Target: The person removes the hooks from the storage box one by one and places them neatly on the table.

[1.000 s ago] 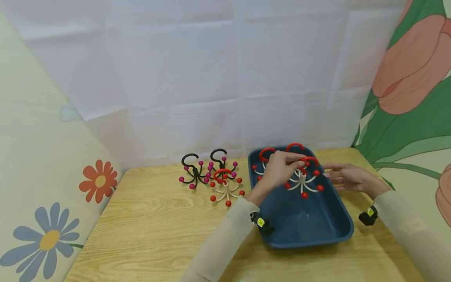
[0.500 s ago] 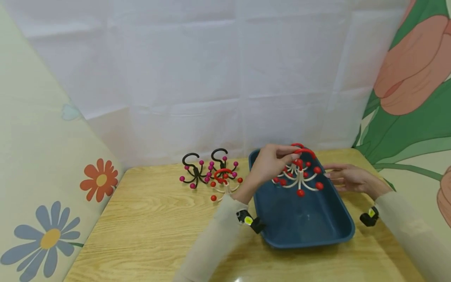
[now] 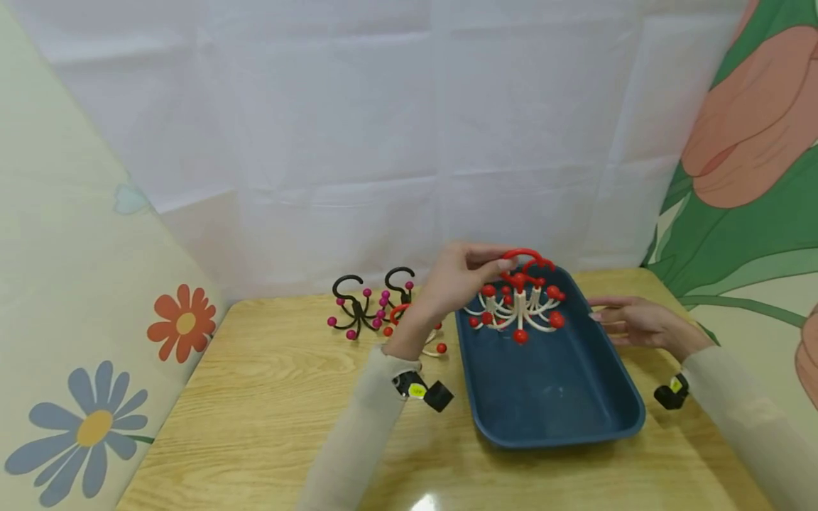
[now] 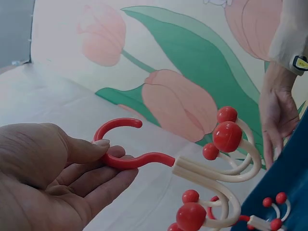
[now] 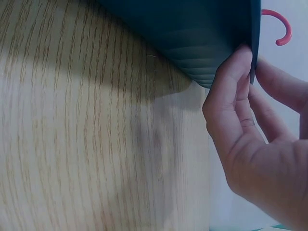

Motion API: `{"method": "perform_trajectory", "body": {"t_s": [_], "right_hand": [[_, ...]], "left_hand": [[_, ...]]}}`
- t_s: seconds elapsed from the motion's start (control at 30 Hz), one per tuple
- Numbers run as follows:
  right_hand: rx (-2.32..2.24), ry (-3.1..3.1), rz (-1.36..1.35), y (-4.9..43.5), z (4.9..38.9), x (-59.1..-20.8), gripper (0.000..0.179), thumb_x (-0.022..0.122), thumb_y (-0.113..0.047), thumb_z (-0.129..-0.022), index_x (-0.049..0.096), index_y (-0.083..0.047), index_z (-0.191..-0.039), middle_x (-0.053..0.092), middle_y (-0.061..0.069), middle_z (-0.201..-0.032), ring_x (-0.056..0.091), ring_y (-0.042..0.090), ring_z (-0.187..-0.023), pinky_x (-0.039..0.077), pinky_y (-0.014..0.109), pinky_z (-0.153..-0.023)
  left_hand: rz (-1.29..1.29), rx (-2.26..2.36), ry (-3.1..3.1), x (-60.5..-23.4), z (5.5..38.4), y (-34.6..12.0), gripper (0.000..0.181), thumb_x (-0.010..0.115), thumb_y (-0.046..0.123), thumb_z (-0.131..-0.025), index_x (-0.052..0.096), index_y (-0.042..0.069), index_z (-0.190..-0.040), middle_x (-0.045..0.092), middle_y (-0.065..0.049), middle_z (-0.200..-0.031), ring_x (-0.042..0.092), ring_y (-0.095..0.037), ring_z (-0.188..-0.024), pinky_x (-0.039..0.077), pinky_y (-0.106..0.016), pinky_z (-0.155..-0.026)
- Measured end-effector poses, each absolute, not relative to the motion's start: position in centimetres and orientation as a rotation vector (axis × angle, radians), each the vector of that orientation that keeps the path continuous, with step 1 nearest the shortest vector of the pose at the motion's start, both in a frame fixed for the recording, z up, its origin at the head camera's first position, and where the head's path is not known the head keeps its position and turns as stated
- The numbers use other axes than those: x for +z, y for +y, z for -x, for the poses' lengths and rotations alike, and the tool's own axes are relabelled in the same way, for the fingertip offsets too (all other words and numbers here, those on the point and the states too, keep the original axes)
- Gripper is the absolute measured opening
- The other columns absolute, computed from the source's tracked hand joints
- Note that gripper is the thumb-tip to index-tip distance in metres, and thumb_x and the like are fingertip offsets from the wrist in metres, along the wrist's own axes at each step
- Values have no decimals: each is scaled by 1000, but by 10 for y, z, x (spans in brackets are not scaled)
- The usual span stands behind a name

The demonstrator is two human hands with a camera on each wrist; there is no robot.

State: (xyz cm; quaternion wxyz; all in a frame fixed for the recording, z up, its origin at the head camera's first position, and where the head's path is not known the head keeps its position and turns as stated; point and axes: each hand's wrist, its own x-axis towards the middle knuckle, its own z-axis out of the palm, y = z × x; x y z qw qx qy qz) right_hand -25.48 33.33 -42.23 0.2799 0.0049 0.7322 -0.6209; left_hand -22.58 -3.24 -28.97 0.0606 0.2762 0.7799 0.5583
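My left hand (image 3: 454, 284) pinches the red hook of a multi-arm hanger (image 3: 520, 305), whose cream arms curve up to red ball tips. In the left wrist view, thumb and fingers grip the curve of that hook (image 4: 120, 162). The hanger is over the far end of a dark blue tub (image 3: 552, 397), overlapping other red-and-cream hangers (image 3: 547, 265) in there. At the tub's right side, my right hand (image 3: 639, 323) holds the rim. From the right wrist, the tub's edge (image 5: 255, 43) runs between its thumb and fingers.
Left of the tub, two black hangers (image 3: 356, 312) with pink ball tips stand on the wooden table (image 3: 268, 397). A further red-and-cream hanger (image 3: 441, 348) is partly hidden behind my left forearm. A white sheet (image 3: 319, 142) hangs behind, with flower-patterned walls at both sides.
My left hand has carried the hanger leftward and slightly up, over the tub's far left. My forearm now covers more of the red-and-cream hanger on the table. The right hand stays at the rim.
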Motion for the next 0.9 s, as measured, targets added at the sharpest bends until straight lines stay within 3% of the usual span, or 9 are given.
{"method": "perform_trajectory", "body": {"t_s": [0.1,0.27,0.47,0.6,0.67,0.73,0.9], "right_hand": [[-1658,1969,-11,334,255,-423,73,60,-25,-109,22,-9,-169,72,-17,-111,72,5,-104,61,31,-90],[-1652,1971,-11,335,255,-423,72,60,-25,-109,24,-10,-168,73,-18,-111,72,5,-105,61,32,-91],[-1650,1963,-2,335,256,-422,71,60,-25,-109,23,-10,-168,73,-19,-112,71,5,-105,60,32,-92],[-1644,1964,3,334,255,-421,74,60,-25,-109,20,-9,-169,72,-19,-113,71,4,-106,60,32,-93],[-1642,1965,0,333,255,-420,73,60,-25,-109,22,-10,-169,72,-19,-113,71,4,-106,60,32,-93],[-1645,1964,-8,333,255,-420,71,61,-25,-109,25,-11,-168,73,-19,-112,71,4,-105,60,32,-93],[-1648,1966,-20,334,256,-420,69,61,-25,-108,28,-12,-167,73,-19,-112,71,5,-105,60,32,-92]], "left_hand": [[-821,1691,2377,-284,226,-42,31,65,23,-106,73,13,-135,78,-9,-126,75,-21,-117,61,-36,-100],[-809,1690,2469,-276,225,-60,29,67,23,-105,76,12,-131,81,-9,-119,77,-18,-110,61,-46,-101],[-739,1668,2535,-269,222,-84,32,67,26,-105,74,12,-133,80,-6,-120,77,-15,-111,58,-26,-81],[-696,1682,2593,-265,221,-101,29,70,30,-103,77,18,-129,81,-5,-119,71,-18,-83,44,-23,-59],[-683,1693,2620,-264,221,-110,29,71,31,-103,78,19,-128,81,-5,-118,68,-16,-79,39,-24,-53],[-672,1687,2655,-263,221,-117,30,71,32,-103,77,19,-129,82,-4,-117,69,-13,-80,40,-24,-51],[-672,1719,2669,-264,221,-135,31,71,31,-102,77,17,-129,82,-7,-116,77,-15,-97,60,-26,-71]]}}
